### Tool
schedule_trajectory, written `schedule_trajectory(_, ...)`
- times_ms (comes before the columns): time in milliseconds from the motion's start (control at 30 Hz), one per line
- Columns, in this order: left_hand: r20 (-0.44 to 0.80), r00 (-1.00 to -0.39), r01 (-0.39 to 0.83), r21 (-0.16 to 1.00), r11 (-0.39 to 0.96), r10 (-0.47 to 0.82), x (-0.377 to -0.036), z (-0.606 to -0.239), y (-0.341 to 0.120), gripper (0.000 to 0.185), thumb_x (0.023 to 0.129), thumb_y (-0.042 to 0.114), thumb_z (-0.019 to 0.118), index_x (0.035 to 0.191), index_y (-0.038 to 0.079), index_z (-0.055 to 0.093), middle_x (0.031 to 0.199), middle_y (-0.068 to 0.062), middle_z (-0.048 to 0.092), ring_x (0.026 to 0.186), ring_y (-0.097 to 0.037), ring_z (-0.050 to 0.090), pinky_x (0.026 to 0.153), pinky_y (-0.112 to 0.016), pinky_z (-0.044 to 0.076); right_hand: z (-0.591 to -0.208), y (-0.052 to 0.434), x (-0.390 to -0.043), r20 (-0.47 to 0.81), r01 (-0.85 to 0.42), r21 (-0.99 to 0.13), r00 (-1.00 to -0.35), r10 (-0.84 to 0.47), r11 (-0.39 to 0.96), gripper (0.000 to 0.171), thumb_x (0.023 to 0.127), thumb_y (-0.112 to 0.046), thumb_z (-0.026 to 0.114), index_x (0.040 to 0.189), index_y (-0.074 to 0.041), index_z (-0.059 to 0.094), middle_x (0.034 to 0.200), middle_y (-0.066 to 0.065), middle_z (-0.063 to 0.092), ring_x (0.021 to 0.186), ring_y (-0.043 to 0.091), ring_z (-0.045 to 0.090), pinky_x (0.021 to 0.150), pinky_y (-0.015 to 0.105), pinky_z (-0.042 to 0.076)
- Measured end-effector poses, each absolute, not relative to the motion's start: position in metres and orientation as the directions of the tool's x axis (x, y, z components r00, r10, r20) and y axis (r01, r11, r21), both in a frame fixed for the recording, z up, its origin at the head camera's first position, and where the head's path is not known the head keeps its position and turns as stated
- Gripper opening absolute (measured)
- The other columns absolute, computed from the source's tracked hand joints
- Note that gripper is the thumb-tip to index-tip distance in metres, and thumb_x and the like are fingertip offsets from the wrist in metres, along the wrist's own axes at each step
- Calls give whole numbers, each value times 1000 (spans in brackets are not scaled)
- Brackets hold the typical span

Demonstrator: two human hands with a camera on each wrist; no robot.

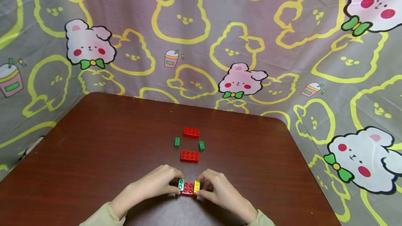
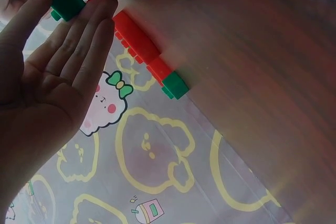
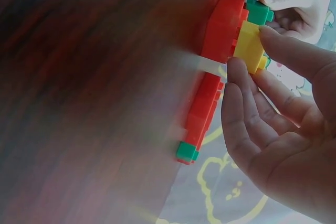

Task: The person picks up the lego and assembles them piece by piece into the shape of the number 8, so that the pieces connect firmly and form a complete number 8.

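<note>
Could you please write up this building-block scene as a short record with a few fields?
surface: brown table
left hand: pinches green block
right hand: pinches yellow block
between them: red block, touching both small blocks
loose beyond the hands: near red brick, far red brick, two green bricks
backdrop: bunny cloth
</note>
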State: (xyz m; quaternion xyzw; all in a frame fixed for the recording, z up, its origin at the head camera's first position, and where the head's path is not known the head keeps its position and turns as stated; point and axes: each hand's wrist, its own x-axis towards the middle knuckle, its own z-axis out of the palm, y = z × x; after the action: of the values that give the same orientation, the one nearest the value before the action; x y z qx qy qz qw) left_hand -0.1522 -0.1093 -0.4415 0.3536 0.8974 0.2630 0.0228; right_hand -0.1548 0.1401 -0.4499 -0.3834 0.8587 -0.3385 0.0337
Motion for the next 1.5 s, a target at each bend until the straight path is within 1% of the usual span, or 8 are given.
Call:
schedule_trajectory(167,146,-747,626,482,613,649,-152,-441,-110,22,76,21,85,94,13,73,82,10,71,68,2,52,60,-16,43,-449,140,-156,196,-635,-604,-704,-683,481,23,81,-9,81,98,-7,65,91,3,67,73,0,63,63,13,53)
schedule_trajectory(367,147,-745,630,477,613,651,-152,-439,-110,24,76,21,85,95,12,74,84,9,72,69,3,53,61,-16,44,-449,140,-159,185,-629,-619,-699,-691,471,23,81,-9,80,98,-8,65,92,4,68,73,-3,62,62,14,53)
schedule_trajectory(667,135,-741,635,459,621,658,-153,-440,-110,23,77,21,84,95,12,73,85,10,72,70,3,54,62,-17,46,-450,140,-157,165,-618,-623,-703,-691,480,24,82,-7,79,101,-7,64,93,5,67,73,-3,62,61,13,52)
schedule_trajectory(800,128,-739,636,456,623,661,-152,-440,-110,22,77,21,84,94,13,73,83,11,71,69,3,53,62,-17,45,-451,140,-156,147,-601,-627,-716,-682,496,23,83,-8,78,102,-7,65,95,5,67,74,-3,62,62,14,53)
schedule_trajectory(967,121,-733,636,471,611,669,-152,-440,-111,23,77,22,84,96,12,72,85,12,71,71,2,55,63,-17,47,-451,140,-154,111,-573,-633,-732,-672,520,23,84,-9,77,104,-7,65,97,5,68,75,-3,62,63,15,53)
schedule_trajectory(1233,120,-721,641,489,591,682,-155,-442,-112,26,78,21,83,98,11,72,87,9,71,72,1,55,64,-16,46,-450,140,-154,89,-578,-610,-730,-677,542,22,85,-11,77,104,-9,65,99,4,68,75,-4,61,64,14,53)
schedule_trajectory(1367,102,-715,636,505,584,691,-157,-439,-115,28,77,19,84,101,8,72,90,6,72,76,0,58,66,-16,48,-450,141,-154,84,-578,-603,-731,-677,550,22,85,-12,77,104,-9,65,99,3,68,75,-5,60,64,14,53)
schedule_trajectory(1500,91,-731,608,538,584,676,-162,-432,-119,31,77,13,83,104,4,72,94,-1,75,82,-6,66,69,-20,53,-449,141,-154,93,-587,-590,-731,-676,555,23,85,-12,77,104,-9,65,98,3,68,74,-6,60,64,14,52)
